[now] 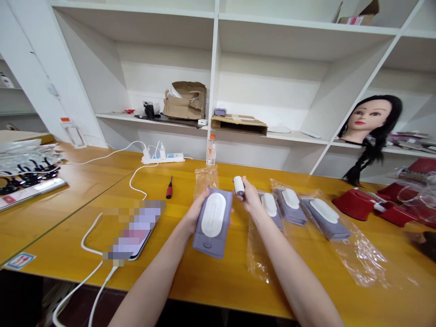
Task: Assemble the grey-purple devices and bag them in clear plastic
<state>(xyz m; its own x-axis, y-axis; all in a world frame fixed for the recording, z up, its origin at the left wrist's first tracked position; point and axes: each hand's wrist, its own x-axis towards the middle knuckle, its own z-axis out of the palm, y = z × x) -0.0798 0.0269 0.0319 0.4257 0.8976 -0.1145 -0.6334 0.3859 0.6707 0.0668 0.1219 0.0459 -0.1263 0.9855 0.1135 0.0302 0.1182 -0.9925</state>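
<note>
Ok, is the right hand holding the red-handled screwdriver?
No, the right hand holds a small white cylinder, while the red-handled screwdriver lies on the table.

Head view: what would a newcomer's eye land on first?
Probably the mannequin head with long black hair, on the white shelving at the right. Next, at centre, the left hand holds a grey pack with a white oval label, while the right hand grips a small white cylinder. Three similar packs lie on the table to the right.
</note>
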